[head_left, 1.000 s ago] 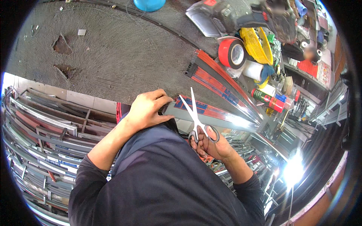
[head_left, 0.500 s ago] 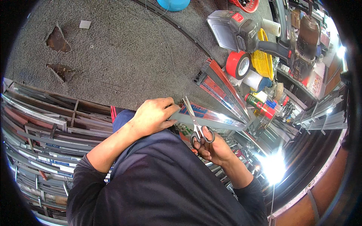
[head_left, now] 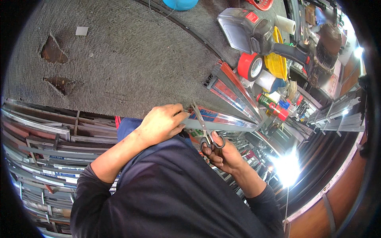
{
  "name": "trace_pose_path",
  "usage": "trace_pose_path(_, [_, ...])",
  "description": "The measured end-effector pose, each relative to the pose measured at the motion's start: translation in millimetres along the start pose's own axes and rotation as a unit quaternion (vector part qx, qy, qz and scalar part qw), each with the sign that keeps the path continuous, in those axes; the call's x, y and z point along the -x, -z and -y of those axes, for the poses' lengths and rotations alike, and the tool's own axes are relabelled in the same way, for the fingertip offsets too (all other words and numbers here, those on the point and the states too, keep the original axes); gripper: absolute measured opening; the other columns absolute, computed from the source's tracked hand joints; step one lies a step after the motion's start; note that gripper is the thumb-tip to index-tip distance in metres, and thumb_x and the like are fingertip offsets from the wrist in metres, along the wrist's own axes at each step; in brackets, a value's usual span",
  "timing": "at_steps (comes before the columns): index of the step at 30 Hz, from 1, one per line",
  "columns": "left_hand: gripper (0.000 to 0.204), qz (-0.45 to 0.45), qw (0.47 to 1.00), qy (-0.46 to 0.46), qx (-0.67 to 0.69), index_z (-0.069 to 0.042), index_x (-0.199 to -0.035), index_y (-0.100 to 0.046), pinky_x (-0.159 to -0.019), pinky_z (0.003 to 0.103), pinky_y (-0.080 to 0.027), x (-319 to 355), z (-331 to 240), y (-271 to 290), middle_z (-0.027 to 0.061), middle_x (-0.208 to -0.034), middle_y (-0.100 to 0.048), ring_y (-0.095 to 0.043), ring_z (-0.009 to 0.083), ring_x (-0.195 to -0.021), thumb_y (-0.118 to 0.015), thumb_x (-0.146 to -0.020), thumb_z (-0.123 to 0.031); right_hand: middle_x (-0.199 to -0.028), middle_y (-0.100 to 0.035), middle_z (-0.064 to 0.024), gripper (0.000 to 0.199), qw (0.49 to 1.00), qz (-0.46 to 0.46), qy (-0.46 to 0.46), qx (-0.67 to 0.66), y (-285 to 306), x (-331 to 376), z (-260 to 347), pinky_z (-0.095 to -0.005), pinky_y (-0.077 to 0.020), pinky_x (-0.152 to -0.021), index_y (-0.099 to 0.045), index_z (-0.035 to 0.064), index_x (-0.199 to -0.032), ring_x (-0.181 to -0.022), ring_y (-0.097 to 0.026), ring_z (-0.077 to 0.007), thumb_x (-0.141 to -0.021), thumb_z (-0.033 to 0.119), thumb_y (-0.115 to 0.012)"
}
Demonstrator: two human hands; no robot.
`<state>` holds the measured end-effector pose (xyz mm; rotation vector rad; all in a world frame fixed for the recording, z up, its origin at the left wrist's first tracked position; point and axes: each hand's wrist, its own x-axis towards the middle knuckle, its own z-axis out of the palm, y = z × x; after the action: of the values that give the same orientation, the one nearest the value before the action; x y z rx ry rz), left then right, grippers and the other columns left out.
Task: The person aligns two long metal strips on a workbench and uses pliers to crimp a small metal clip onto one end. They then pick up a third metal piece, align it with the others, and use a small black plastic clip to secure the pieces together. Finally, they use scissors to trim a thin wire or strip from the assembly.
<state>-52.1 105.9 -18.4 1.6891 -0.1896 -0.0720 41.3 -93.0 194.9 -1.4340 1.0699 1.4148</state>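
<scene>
My right hand (head_left: 224,152) holds a pair of scissors (head_left: 203,126) with black handles, thumb and fingers in the loops. Its blades point up and away from me, the tips close to my left fingertips. With my left hand (head_left: 164,121) I grip the near end of a long silver metal profile (head_left: 238,127), fingers curled over it. Red and blue printed film lies along the profile's face. Whether the blades touch the film I cannot make out. Beyond it, more long strips in red and clear film (head_left: 232,93) rest on the grey carpeted table (head_left: 131,59).
A cordless power tool (head_left: 254,33), red-and-black tape roll (head_left: 250,66), yellow basket (head_left: 276,65) and red-green spray can (head_left: 272,106) crowd the right side. Torn holes (head_left: 53,50) and a small white square (head_left: 81,31) show on the carpet. Racks of metal bars (head_left: 47,158) stand at left.
The view has shifted a little, so the carpet holes sit further left and lower. Both hands keep nearly the same place, with the scissors and profile still held.
</scene>
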Motion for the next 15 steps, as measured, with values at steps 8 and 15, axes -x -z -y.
trace_pose_path(8, [0.029,-0.003,1.000,-0.025,-0.003,-0.005,-0.121,-0.077,-0.083,0.049,-0.065,0,3,1,0.0115,-0.111,-0.071,-0.077,0.0346,-0.099,-0.084,-0.095,-0.017,-0.091,-0.075,-0.0026,0.062,0.999,0.022,-0.014,0.023,-22,-5,1,-0.0244,-0.0405,-0.044,-0.072,0.0053,-0.111,-0.050,-0.051,-0.0055,-0.112,0.067,-0.074])
trace_pose_path(15, [0.026,-0.002,0.999,-0.015,0.030,-0.003,-0.117,-0.082,-0.080,0.047,-0.065,-3,-1,11,0.0121,-0.109,-0.076,-0.079,0.0354,-0.092,-0.089,-0.093,-0.011,-0.097,-0.074,-0.0089,0.082,0.999,0.044,-0.015,0.022,-23,-12,-2,-0.0239,-0.0420,-0.045,-0.066,0.0028,-0.122,-0.055,-0.056,-0.0080,-0.105,0.083,-0.071])
